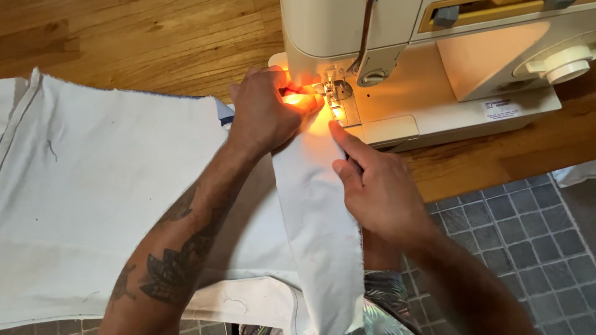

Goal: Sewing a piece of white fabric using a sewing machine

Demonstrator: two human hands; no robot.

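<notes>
A cream sewing machine (447,68) stands on a wooden table, its lamp glowing orange over the presser foot (336,92). A long strip of white cloth (320,217) runs from under the foot toward me and hangs off the table edge. My left hand (267,111) presses the cloth just left of the needle, fingers bunched on the fabric. My right hand (372,183) lies on the strip's right edge, index finger stretched toward the needle plate (346,113).
A wide spread of the same white fabric (93,186) covers the table's left side. The bare wooden tabletop (155,37) shows behind it. Grey tiled floor (521,229) lies below the table edge at right. Patterned shorts (385,304) show at the bottom.
</notes>
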